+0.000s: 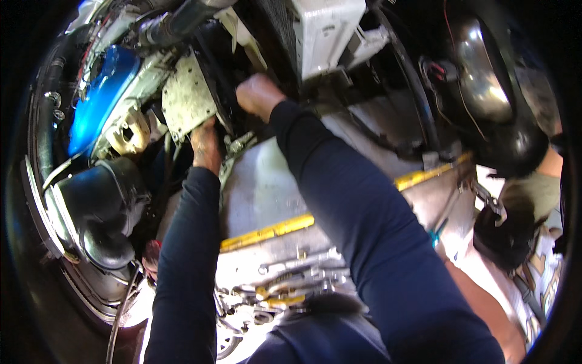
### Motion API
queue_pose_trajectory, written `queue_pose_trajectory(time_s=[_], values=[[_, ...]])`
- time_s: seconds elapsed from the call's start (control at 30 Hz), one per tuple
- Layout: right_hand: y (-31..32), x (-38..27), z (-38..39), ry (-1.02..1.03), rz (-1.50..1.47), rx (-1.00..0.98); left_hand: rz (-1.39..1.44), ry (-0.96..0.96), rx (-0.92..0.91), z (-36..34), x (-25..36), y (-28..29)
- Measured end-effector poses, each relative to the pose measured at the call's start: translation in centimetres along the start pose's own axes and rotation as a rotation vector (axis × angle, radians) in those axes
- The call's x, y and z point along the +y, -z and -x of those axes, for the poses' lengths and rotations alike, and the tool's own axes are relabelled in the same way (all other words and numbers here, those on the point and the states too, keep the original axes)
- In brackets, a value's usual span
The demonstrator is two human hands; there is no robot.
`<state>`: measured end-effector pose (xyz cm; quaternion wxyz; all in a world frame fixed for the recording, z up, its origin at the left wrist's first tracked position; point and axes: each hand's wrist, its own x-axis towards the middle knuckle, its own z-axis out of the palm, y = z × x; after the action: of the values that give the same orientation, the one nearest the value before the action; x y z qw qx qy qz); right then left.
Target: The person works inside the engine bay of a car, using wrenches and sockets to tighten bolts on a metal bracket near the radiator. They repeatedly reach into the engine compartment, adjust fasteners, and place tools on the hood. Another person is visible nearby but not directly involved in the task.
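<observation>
Nearest, at the bottom centre of the frame, spanners (297, 262) and other metal tools lie in a cluttered spread. Past them a yellow strip (267, 233) runs along the edge of a smooth grey panel (260, 188). Farther up, left of centre, the left hand (206, 145) meets the lower edge of a pale metal plate (188, 100); its fingers are mostly hidden, so I cannot tell how firmly it grips. The right hand (259, 97), just right of the plate and apart from it, looks curled narrow, but what it holds, if anything, cannot be told. The plate, in the upper left of the frame, should be stiff and fairly weighty, hardly fragile, perhaps slippery if greasy; its rim, low down and along the side, seems the best hold. Its holed face turns toward the camera, and its long axis seems to run roughly up and down the frame, the lower end leaning slightly right. Beyond its left side, a glossy blue part (103, 100) slants from lower left to upper right
</observation>
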<state>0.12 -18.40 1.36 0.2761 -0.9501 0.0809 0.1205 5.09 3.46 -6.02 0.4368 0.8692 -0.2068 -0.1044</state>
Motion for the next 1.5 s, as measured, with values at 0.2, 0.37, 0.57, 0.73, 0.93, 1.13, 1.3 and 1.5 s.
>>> queue_pose_trajectory(time_s=[0.2,0.37,0.57,0.73,0.93,1.13,1.3,1.5], values=[[13.7,0.7,10.2,0.291,-0.173,0.218,0.319,0.177,-0.088,0.3,0.7,-0.3],[17.3,-2.0,23.5,0.288,0.563,0.561,0.542,0.302,0.056,-0.9,1.7,-1.1],[14.4,-6.8,33.4,-0.167,-0.069,0.313,-0.089,-0.004,-0.146,-0.9,1.0,1.0],[11.5,-9.1,36.5,-0.064,-0.196,0.438,-0.558,-0.651,-0.328,-0.8,-0.7,4.2],[8.4,-11.1,39.8,-0.206,-0.473,0.405,-0.526,-0.678,-0.413,-1.1,1.2,4.7],[7.0,-10.9,40.9,-0.112,-0.367,0.421,-0.260,-0.423,-0.554,-2.3,0.2,4.2],[6.5,-10.8,40.9,-0.062,-0.310,0.503,0.193,-0.549,-0.560,-6.0,-4.9,0.3],[6.4,-11.2,40.9,-0.089,-0.312,0.494,0.427,0.005,-0.472,-6.5,-4.9,-1.1]])
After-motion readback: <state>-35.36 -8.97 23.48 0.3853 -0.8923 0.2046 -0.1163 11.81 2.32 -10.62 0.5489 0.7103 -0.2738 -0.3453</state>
